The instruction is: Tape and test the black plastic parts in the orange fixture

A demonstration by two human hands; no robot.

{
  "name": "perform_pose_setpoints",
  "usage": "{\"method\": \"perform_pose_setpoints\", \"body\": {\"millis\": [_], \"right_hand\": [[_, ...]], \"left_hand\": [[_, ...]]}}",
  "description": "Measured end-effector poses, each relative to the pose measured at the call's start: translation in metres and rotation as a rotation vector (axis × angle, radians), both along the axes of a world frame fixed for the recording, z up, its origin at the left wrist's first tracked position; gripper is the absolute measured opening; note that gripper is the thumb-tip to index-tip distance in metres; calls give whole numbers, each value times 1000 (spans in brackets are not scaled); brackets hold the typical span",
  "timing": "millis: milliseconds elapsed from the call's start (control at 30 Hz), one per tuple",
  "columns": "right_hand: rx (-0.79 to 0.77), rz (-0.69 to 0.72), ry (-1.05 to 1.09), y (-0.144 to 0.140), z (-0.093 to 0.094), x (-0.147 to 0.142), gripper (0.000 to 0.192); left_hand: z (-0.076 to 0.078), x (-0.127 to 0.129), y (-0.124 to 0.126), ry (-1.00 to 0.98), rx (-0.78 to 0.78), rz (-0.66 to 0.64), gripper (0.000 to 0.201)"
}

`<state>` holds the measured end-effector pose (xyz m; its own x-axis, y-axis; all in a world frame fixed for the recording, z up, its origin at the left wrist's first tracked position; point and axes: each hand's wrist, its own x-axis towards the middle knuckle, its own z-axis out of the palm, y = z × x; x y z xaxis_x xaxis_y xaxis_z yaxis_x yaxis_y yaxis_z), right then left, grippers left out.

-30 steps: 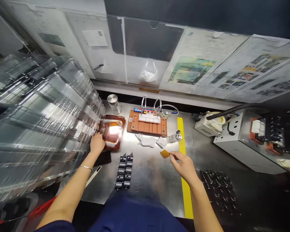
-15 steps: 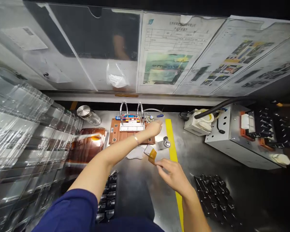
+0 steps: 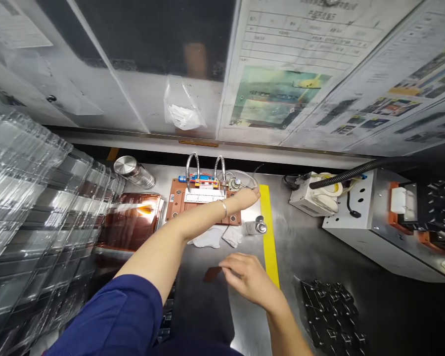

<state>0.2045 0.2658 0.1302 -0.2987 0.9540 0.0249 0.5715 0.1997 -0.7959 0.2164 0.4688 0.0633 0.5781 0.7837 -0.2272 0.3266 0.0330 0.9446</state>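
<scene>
My left hand [image 3: 249,198] reaches over the brown fixture board [image 3: 174,200] with its fingers closed. They are around the end of a small lever [image 3: 245,186] at the board's back right, and its blue handle is hidden in them. On the board sits a white perforated block [image 3: 203,196] with two bent metal hoses [image 3: 193,160] above it. Between thumb and forefinger, my right hand [image 3: 246,279] pinches a thin amber film piece [image 3: 211,273] over the metal bench. A folded white wipe [image 3: 232,236] and a white cloth [image 3: 206,239] lie just in front of the board.
A small bottle with a metal top [image 3: 258,226] stands beside yellow tape [image 3: 270,247]. Clear plastic trays [image 3: 59,198] are stacked at left, near amber sheets [image 3: 129,220] and a steel-lidded jar [image 3: 134,172]. At right are a grey machine [image 3: 374,242] and black parts [image 3: 330,316].
My right hand has drawn the amber film left and toward me, off the wipe. My left hand has moved slightly right onto the lever, covering its blue handle. The camera view has shifted.
</scene>
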Motion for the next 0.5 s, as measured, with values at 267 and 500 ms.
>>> {"method": "perform_pose_setpoints", "body": {"millis": [267,500], "right_hand": [[-108,-646,546,68,-57,3,22],[-310,-1173,982,109,-102,-28,25]], "left_hand": [[18,-202,-9,69,-623,-310,46],[0,-254,-10,48,-624,331,24]]}}
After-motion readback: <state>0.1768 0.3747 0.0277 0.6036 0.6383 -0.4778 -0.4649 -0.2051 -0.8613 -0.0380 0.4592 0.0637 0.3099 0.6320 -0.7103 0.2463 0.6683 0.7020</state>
